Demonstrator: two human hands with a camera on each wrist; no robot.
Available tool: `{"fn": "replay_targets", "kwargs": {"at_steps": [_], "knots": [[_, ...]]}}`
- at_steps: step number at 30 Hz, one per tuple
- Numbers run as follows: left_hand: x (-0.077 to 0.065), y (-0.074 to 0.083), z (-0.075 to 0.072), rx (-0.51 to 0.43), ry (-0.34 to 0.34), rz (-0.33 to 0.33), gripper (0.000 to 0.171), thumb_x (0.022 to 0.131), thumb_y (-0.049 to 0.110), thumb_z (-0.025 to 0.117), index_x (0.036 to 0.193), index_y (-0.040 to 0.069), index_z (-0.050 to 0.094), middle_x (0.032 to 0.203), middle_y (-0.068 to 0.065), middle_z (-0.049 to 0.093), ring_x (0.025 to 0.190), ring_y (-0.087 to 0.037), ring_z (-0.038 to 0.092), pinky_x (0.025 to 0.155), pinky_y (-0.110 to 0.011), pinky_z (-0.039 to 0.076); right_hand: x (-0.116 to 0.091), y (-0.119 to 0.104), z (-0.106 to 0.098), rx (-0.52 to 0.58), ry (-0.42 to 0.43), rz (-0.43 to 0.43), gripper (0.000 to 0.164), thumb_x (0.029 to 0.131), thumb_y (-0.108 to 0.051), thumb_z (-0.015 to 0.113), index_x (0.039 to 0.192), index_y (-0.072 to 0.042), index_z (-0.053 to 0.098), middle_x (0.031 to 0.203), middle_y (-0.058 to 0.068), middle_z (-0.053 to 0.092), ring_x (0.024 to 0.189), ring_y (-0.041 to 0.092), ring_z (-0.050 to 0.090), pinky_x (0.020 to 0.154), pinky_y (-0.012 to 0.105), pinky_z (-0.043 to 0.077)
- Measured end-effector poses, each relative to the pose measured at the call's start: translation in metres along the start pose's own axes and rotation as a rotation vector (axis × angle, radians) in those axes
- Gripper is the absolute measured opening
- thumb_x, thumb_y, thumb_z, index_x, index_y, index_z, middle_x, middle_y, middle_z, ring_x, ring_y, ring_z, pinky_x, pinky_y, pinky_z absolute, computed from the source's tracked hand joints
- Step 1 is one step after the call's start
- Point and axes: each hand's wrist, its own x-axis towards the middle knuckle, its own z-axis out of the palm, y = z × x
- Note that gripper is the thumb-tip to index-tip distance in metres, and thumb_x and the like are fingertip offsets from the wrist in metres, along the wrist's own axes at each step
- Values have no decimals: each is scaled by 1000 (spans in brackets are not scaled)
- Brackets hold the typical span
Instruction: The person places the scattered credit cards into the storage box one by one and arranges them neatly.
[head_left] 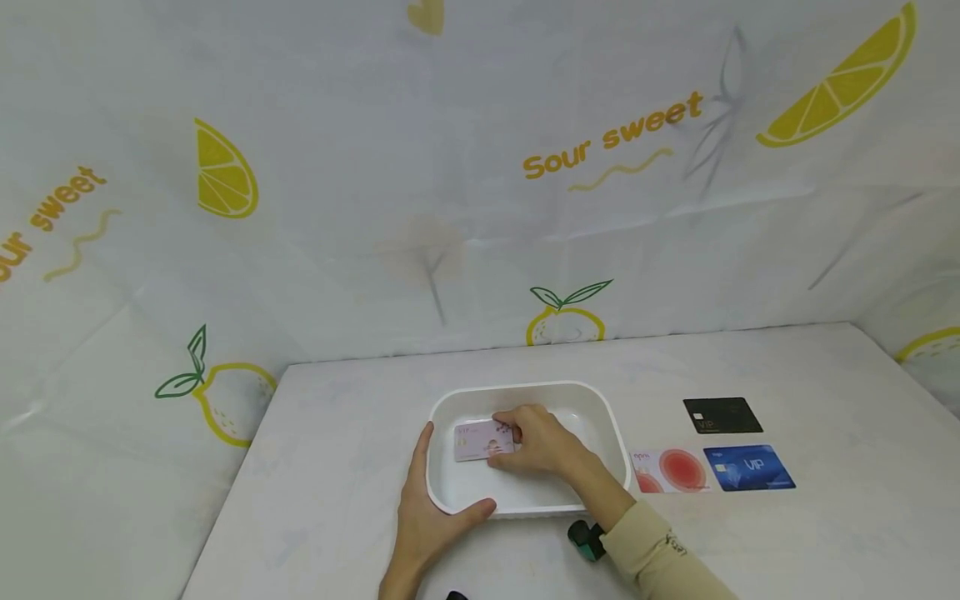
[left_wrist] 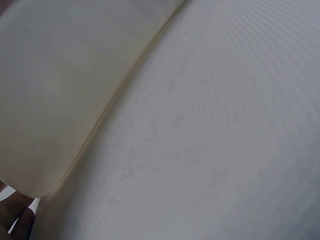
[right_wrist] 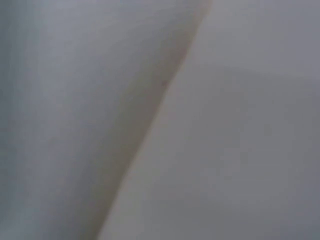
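Observation:
A white rectangular tray point(head_left: 577, 408) with rounded corners is on the table. Inside it, toward the left, lies a pale pink VIP card point(head_left: 472, 440). My right hand point(head_left: 546, 446) reaches over the tray's front right side and pinches the card's right end between thumb and fingers. At the front left corner my left hand point(head_left: 427, 521) holds the tray, fingers along the left side and thumb at the front rim. The left wrist view shows the tray's outer wall point(left_wrist: 75, 85) and part of some fingers point(left_wrist: 21, 220). Only blurred pale surfaces appear in the right wrist view.
Right of the tray, a black VIP card point(head_left: 722, 415) lies behind a white card with red circles point(head_left: 671, 472) and a blue VIP card point(head_left: 750, 467). A lemon-printed white cloth point(head_left: 360, 233) hangs behind the table point(head_left: 322, 467). A dark device point(head_left: 585, 540) is at my right wrist.

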Motion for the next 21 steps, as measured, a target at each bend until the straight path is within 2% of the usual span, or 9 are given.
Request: {"fn": "replay_targets", "kwargs": {"at_steps": [13, 21], "knots": [[0, -1, 0, 0, -2, -11, 126, 57, 40, 96, 162, 28, 28, 156, -12, 50, 120, -23, 60, 88, -28, 51, -1, -1, 0, -5, 12, -18, 58, 74, -22, 89, 122, 5, 70, 77, -1, 58, 71, 7, 46, 63, 19, 38], [0, -1, 0, -12, -9, -16, 126, 57, 39, 96, 162, 30, 27, 157, -12, 48, 123, -23, 58, 90, -29, 50, -1, -1, 0, -12, 10, -5, 60, 74, -23, 90, 123, 5, 69, 74, -1, 55, 70, 7, 45, 63, 19, 37]]}}
